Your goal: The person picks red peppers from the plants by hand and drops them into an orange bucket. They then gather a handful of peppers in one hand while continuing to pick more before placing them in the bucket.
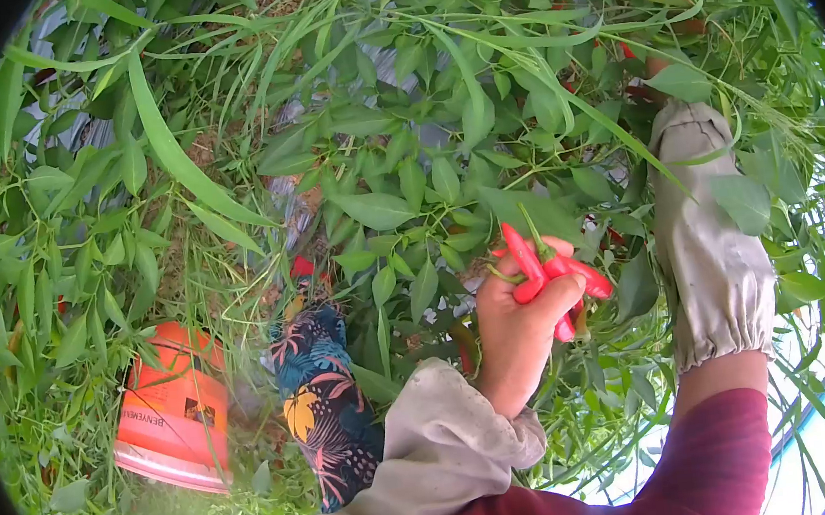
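Note:
My left hand (522,324) is closed around several red chili peppers (525,258), one with a long green stem pointing up. It is above the pepper plants, near the middle of the head view. My right hand (659,73) reaches into the foliage at the upper right, where leaves cover most of it and its fingers do not show. A red pepper (627,51) shows just beside it among the leaves. Both forearms wear grey sleeve covers (710,236).
An orange-red bucket (172,408) lies tilted in the grass at the left, its pale end toward me. My leg in patterned cloth (334,417) is between bucket and left arm. Long grass blades (181,141) hang over the pepper plants (377,211).

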